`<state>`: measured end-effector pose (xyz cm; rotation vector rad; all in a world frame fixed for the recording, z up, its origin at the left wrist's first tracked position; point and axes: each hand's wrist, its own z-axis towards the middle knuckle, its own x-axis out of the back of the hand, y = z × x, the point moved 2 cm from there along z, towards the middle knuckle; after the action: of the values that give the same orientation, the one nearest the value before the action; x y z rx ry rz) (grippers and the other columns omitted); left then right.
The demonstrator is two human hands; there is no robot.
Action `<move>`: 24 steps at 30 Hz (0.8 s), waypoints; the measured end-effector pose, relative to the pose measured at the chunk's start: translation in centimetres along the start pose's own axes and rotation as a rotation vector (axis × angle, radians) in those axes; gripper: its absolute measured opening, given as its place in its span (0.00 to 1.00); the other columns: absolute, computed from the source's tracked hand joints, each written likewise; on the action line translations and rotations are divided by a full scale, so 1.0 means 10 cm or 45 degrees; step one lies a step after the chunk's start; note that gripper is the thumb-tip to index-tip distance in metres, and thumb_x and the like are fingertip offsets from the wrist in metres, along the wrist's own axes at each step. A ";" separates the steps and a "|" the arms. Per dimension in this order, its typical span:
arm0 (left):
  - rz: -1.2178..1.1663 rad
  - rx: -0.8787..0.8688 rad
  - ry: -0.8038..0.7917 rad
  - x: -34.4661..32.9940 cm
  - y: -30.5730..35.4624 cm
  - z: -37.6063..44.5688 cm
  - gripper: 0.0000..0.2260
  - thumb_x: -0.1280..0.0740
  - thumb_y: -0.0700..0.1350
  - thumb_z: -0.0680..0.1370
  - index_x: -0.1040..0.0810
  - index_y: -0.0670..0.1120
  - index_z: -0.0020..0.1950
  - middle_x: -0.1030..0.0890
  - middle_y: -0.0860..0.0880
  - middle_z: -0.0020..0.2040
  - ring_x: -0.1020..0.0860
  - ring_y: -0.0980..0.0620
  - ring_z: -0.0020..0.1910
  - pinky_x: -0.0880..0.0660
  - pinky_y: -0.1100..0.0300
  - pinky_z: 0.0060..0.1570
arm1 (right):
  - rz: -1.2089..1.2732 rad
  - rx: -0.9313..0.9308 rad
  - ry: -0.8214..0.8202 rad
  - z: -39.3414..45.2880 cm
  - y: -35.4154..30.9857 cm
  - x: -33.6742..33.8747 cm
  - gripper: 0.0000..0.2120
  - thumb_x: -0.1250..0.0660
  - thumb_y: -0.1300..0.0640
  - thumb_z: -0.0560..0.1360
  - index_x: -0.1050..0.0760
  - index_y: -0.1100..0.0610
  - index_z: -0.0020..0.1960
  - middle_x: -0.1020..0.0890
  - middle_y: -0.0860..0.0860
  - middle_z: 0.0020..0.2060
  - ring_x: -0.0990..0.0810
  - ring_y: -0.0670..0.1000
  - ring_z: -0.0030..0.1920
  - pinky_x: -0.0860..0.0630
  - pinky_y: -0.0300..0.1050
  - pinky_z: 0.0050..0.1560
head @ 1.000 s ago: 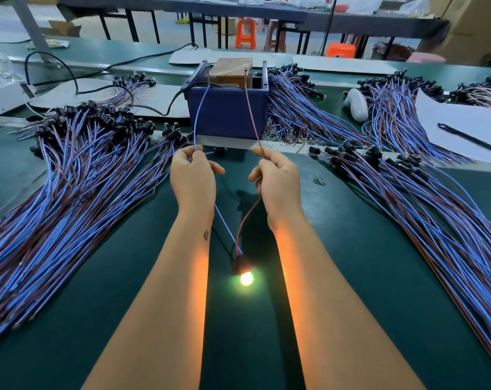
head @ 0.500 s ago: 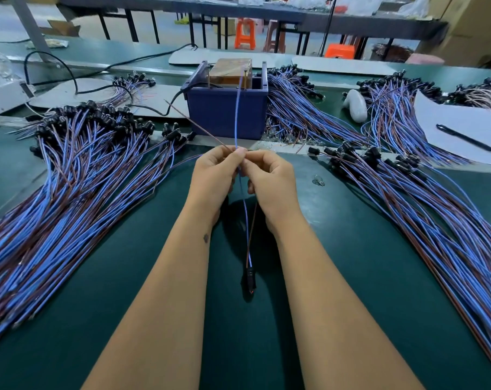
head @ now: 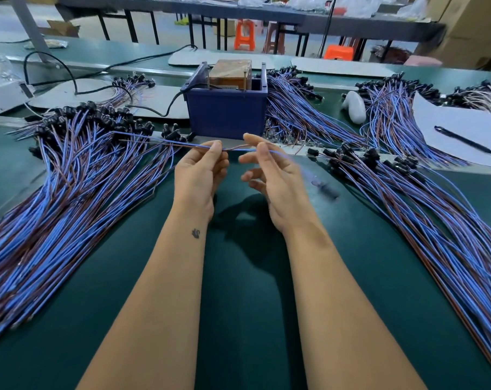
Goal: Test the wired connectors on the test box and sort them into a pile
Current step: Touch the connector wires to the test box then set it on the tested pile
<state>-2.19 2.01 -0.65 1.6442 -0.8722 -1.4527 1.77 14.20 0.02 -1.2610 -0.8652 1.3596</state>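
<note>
The test box (head: 229, 75), brown with two upright pins, sits in a blue bin (head: 227, 115) at the middle back of the green bench. My left hand (head: 200, 175) pinches one blue and brown wire pair (head: 182, 144) just in front of the bin. The pair lies level, with its bare ends pointing left. My right hand (head: 269, 175) is beside it with fingers spread, and the wire crosses its index finger. The pair's black connector (head: 324, 190) is a blur in the air to the right. A big pile of wired connectors (head: 69, 181) lies on the left.
A second large pile of wired connectors (head: 441, 226) fans out on the right, and more bundles (head: 292, 114) lie behind the bin. A black cable (head: 165, 108) runs to the bin. White paper with a pen (head: 464, 139) lies at the far right.
The wire ends came off the test box and the lamp went out. Both hands met, then the pair swung from upright to level, its connector flew right, and my right hand opened.
</note>
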 end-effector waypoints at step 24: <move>1.063 -0.204 -0.899 -0.37 -0.36 -0.36 0.14 0.36 0.34 0.77 0.16 0.52 0.43 0.14 0.56 0.41 0.17 0.59 0.44 0.24 0.65 0.50 | -0.898 -0.084 0.534 -0.05 -0.42 1.14 0.14 0.41 0.54 0.80 0.22 0.54 0.39 0.32 0.43 0.22 0.34 0.47 0.28 0.38 0.43 0.32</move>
<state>0.98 7.31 -1.88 0.4701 -1.5357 -1.4012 4.25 26.05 1.45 -1.0811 -0.9324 0.4905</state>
